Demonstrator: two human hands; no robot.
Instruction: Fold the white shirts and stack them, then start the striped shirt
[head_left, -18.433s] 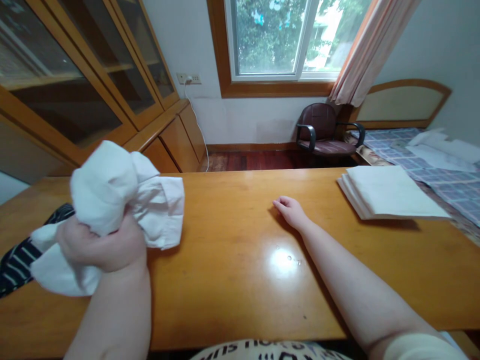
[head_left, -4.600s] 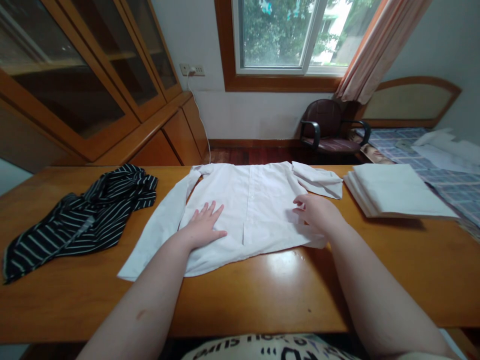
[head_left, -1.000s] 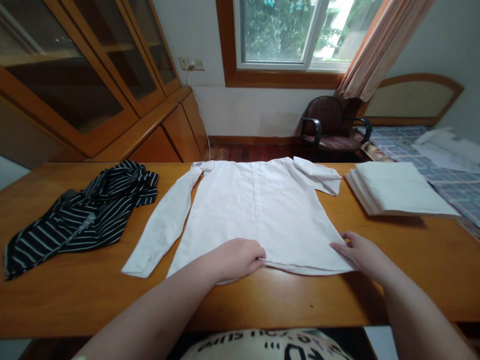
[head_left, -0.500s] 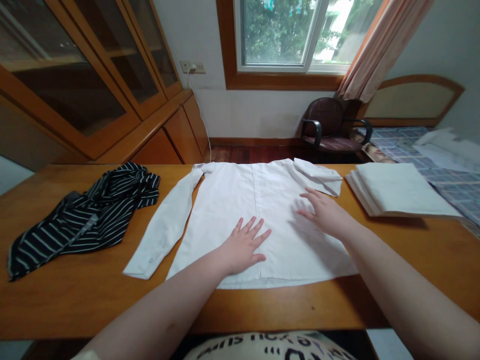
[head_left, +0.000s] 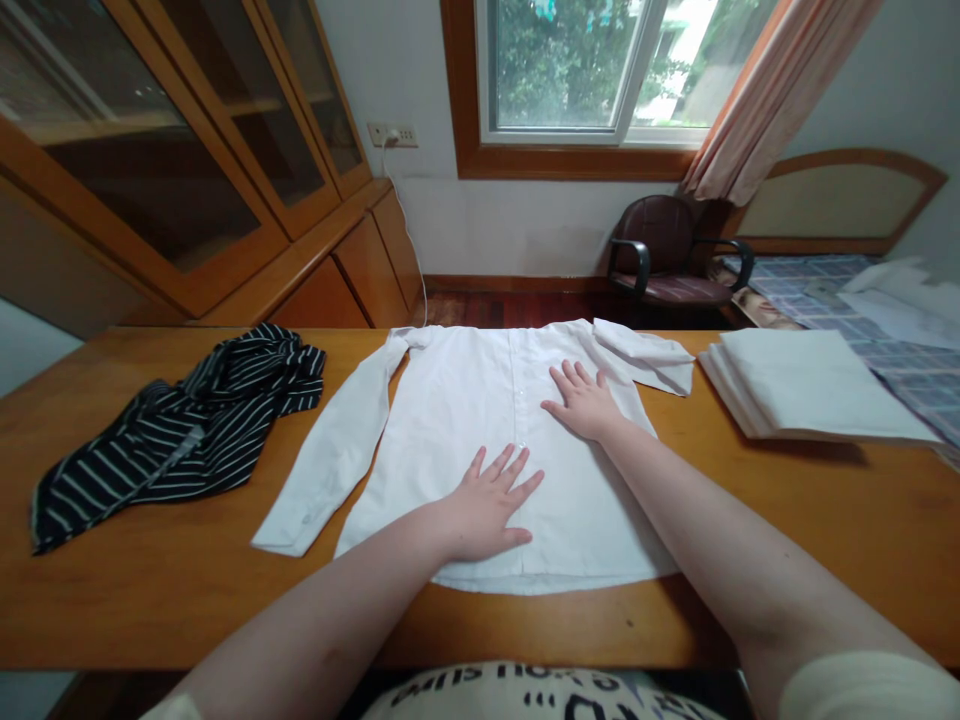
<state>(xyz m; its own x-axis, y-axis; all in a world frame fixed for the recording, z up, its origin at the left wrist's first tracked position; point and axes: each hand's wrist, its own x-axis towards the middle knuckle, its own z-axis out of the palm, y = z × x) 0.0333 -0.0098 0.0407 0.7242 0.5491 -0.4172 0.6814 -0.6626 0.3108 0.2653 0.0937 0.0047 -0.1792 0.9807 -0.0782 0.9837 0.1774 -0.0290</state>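
A white button-up shirt [head_left: 457, 420] lies spread flat, front up, with its collar end toward the far edge. Its left-side sleeve stretches down and outward, while the sleeve on the right is folded at the top corner. My left hand [head_left: 491, 505] rests flat on the lower front near the button line, fingers spread. Farther up, my right hand [head_left: 583, 400] lies on the upper right of the shirt front, also with fingers apart. Neither hand grips the cloth.
On the wooden table [head_left: 570, 630], a crumpled black-and-white striped garment [head_left: 187, 430] lies left and a stack of folded white cloth [head_left: 810, 385] right. Beyond stand a glass-door cabinet [head_left: 277, 230], an armchair [head_left: 660, 250] and a bed [head_left: 862, 300].
My right hand has moved left and away from me, from above the shirt's right side onto its upper front. My left hand stays in place on the cloth.
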